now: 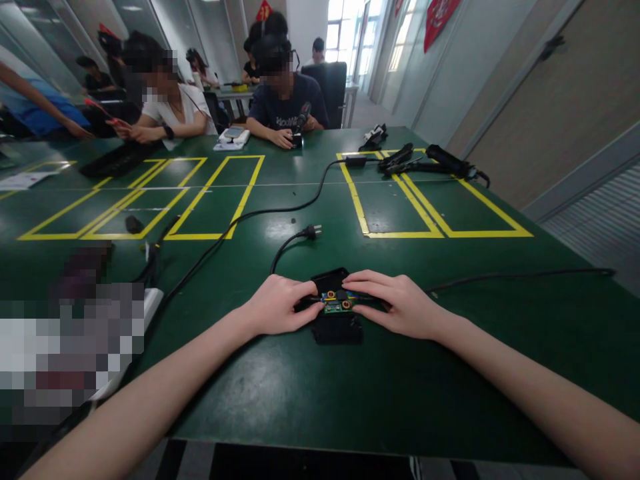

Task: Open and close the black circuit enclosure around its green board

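A small green circuit board [334,307] with copper-wound coils lies between my hands, black cables leaving it on both sides. Thumb and fingers of my left hand [280,303] grip its left end, by the cable. On the opposite end my right hand [403,307] closes its fingertips on the board's edge and wires. Behind the board is one black plastic case half [329,275]; another black case part [338,331] is just in front. A black cord with a plug [313,231] rests beyond my left hand.
The green table [310,393] carries yellow tape outlines [405,235]. A long black cord [260,212] crosses it to a dark tool [450,162] at the far right. A white object [150,307] stands at left. Across sit co-workers, one holding a tool [303,120].
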